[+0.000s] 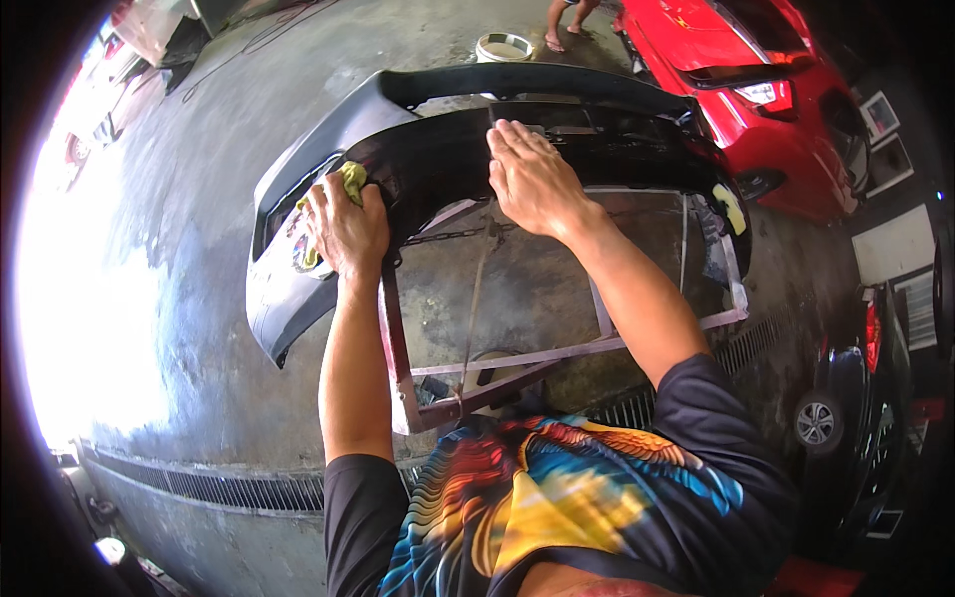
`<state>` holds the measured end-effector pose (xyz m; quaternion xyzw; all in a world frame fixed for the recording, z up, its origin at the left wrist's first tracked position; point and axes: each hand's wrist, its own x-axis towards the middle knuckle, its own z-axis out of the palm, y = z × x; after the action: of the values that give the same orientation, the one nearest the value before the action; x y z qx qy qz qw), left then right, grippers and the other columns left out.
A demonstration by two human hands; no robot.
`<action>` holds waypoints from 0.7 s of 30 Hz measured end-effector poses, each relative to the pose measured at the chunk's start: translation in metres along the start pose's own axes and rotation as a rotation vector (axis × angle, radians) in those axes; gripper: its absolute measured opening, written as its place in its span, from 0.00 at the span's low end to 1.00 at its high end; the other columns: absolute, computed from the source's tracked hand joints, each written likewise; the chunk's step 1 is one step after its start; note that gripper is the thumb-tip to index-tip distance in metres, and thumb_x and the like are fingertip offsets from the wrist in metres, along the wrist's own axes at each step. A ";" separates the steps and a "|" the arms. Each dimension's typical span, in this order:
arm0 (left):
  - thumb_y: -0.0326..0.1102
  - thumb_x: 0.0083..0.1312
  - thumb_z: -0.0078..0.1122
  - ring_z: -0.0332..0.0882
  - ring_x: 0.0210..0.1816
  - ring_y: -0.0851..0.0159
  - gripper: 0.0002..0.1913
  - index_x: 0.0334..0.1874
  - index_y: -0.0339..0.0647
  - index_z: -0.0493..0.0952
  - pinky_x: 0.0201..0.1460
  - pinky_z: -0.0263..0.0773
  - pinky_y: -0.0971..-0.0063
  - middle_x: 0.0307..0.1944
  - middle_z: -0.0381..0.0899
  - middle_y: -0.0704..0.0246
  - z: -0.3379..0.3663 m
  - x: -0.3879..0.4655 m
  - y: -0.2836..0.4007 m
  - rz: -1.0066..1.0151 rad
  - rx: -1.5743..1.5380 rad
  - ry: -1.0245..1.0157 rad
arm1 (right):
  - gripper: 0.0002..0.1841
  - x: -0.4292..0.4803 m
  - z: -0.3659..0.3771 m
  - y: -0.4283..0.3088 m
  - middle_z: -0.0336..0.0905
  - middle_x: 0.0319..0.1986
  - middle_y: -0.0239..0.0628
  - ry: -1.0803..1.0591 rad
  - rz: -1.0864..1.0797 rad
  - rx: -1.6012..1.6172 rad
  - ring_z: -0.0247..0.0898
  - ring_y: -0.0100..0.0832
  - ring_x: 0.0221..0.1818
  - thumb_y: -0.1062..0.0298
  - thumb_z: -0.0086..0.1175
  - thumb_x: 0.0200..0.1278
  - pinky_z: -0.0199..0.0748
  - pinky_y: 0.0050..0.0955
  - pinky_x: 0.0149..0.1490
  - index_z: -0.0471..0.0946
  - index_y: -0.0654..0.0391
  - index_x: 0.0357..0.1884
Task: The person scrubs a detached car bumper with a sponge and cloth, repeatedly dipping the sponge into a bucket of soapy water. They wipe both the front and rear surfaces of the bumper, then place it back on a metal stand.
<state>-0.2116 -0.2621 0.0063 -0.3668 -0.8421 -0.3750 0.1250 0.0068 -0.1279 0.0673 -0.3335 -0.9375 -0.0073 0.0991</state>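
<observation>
A dark car bumper cover [440, 153] rests across a metal frame stand [526, 349] in front of me. My left hand [347, 224] grips a yellow-green cloth [354, 179] at the bumper's left end, beside an opening there. Some of the cloth shows below the fingers, and the palm hides the rest. My right hand [536, 175] lies flat, palm down, over the middle of the bumper, with nothing seen in it. Whether its palm touches the surface is hidden. A pale yellow patch [729, 209] marks the bumper's right end.
Beyond the bumper stands a white bucket [504, 49], with a person's legs [561, 22] nearby. A red car [746, 89] is close to the bumper's right end. A dark car [843, 403] stands farther right. A floor drain grate [216, 489] crosses the concrete. A chain [455, 236] hangs within the stand.
</observation>
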 end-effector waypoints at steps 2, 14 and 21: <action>0.46 0.64 0.60 0.73 0.62 0.41 0.24 0.58 0.39 0.77 0.65 0.68 0.44 0.56 0.76 0.50 -0.001 0.000 0.000 0.031 -0.010 0.018 | 0.34 0.007 0.003 -0.006 0.58 0.79 0.61 0.034 0.063 0.069 0.52 0.52 0.83 0.53 0.32 0.84 0.48 0.47 0.85 0.61 0.73 0.77; 0.45 0.66 0.57 0.74 0.61 0.41 0.23 0.58 0.40 0.76 0.63 0.68 0.43 0.56 0.75 0.51 0.004 0.000 -0.004 0.031 0.021 -0.015 | 0.17 -0.105 0.035 0.129 0.82 0.60 0.49 0.749 0.078 -0.051 0.75 0.50 0.67 0.72 0.51 0.74 0.70 0.46 0.73 0.83 0.64 0.59; 0.48 0.66 0.57 0.74 0.59 0.38 0.24 0.58 0.38 0.76 0.63 0.67 0.44 0.55 0.75 0.48 0.002 -0.001 0.000 0.030 0.033 0.008 | 0.11 -0.054 0.058 0.061 0.77 0.47 0.42 0.789 -0.087 0.149 0.75 0.45 0.51 0.69 0.58 0.66 0.71 0.49 0.57 0.79 0.58 0.48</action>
<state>-0.2104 -0.2610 0.0046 -0.3759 -0.8421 -0.3604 0.1401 0.0752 -0.1098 -0.0031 -0.2573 -0.8386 -0.0712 0.4748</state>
